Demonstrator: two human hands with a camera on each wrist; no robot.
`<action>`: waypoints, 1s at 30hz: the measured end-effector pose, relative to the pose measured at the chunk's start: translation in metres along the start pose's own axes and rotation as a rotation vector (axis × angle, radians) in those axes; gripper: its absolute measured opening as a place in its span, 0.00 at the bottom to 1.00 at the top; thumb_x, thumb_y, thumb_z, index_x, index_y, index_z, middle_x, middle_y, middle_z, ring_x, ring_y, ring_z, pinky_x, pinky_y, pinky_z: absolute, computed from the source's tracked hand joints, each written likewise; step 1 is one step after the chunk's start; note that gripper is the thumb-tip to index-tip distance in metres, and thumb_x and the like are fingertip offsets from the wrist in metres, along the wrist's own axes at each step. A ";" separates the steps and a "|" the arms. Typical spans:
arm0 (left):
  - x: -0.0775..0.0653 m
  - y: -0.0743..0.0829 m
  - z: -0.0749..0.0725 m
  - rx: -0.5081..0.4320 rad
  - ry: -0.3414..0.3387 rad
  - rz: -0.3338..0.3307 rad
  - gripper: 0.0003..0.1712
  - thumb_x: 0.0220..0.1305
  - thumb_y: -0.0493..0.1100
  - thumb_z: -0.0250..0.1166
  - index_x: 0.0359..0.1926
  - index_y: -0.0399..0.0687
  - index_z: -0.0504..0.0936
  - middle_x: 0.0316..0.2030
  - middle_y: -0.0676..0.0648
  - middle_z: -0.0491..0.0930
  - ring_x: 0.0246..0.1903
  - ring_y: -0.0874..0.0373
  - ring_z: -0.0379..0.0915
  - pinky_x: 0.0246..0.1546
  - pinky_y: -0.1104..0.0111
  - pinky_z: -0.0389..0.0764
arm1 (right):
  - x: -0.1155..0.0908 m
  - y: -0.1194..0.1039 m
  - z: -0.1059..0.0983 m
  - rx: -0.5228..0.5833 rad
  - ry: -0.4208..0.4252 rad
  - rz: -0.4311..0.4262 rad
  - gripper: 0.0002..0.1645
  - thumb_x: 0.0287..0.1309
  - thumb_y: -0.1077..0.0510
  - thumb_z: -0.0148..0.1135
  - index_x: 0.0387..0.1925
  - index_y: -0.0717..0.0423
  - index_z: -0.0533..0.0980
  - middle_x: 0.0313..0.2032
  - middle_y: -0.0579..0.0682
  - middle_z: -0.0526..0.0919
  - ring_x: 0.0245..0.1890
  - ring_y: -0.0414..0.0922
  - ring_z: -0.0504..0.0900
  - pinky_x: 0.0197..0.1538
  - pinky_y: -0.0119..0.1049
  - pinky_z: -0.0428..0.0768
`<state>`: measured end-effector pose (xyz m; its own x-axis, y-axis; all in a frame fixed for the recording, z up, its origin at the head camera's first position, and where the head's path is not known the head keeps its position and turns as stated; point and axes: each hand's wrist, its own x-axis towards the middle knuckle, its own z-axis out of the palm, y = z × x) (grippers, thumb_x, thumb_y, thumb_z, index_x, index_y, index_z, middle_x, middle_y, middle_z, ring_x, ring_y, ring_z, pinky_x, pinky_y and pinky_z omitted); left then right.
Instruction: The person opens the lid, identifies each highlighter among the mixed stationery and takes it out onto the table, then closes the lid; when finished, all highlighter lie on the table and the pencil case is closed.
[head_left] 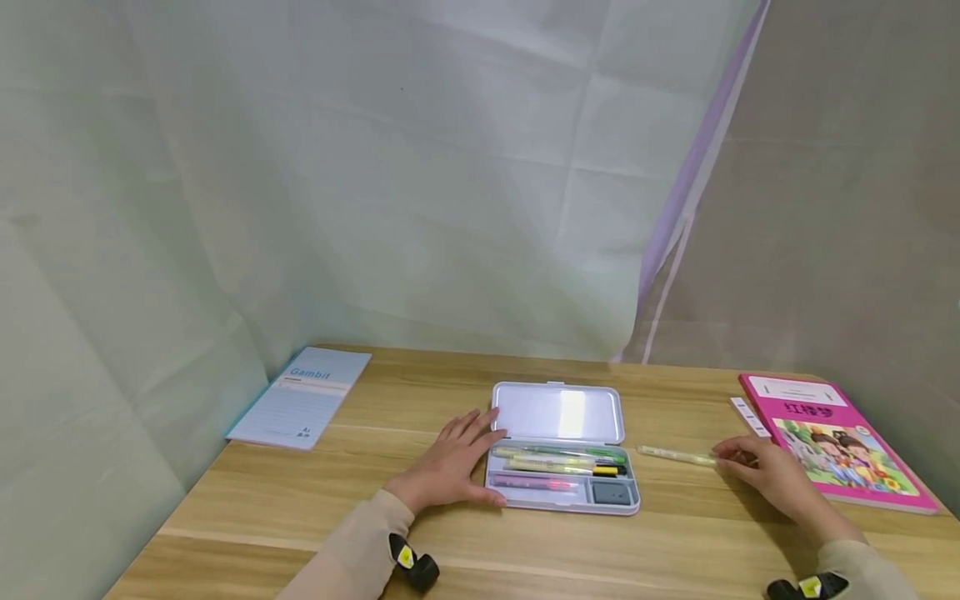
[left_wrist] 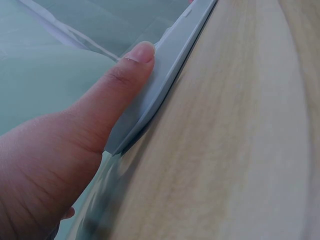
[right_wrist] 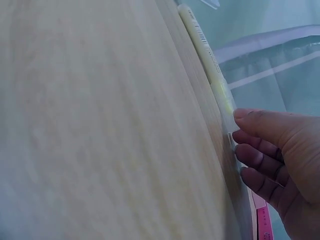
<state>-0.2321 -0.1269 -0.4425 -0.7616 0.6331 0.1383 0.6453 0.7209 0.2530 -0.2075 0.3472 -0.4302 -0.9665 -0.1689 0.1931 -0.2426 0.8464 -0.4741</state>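
An open white pencil case (head_left: 557,505) lies on the table, its lid (head_left: 528,412) tipped back. Its compartments hold several pens and highlighters (head_left: 558,463), a pink pen (head_left: 536,483) and a dark grey block (head_left: 611,493). My left hand (head_left: 450,467) lies along the case's left side with fingers spread; in the left wrist view the thumb (left_wrist: 120,80) rests straight against its edge. To the right of the case, my right hand (head_left: 768,475) pinches the end of a pale yellow highlighter (head_left: 675,455) between thumb and fingers. The highlighter's barrel (right_wrist: 202,50) points toward the case.
At the right stands a pink picture-covered book (head_left: 847,442), close behind my right hand, with a small white strip (head_left: 750,417) beside it. A pale blue notebook (head_left: 300,400) lies at the table's left edge. Curtains (head_left: 465,167) hang behind the wooden table (head_left: 420,392).
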 end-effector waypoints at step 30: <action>0.000 0.001 0.000 -0.003 0.005 0.000 0.56 0.46 0.75 0.65 0.71 0.54 0.61 0.77 0.47 0.45 0.74 0.40 0.45 0.72 0.45 0.52 | -0.003 -0.011 -0.014 0.018 0.038 -0.012 0.09 0.57 0.59 0.66 0.40 0.59 0.81 0.33 0.49 0.84 0.28 0.24 0.71 0.29 0.27 0.75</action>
<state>-0.2314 -0.1269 -0.4423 -0.7616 0.6319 0.1437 0.6454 0.7197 0.2558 -0.2004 0.3454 -0.4135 -0.9597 -0.1593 0.2316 -0.2561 0.8351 -0.4868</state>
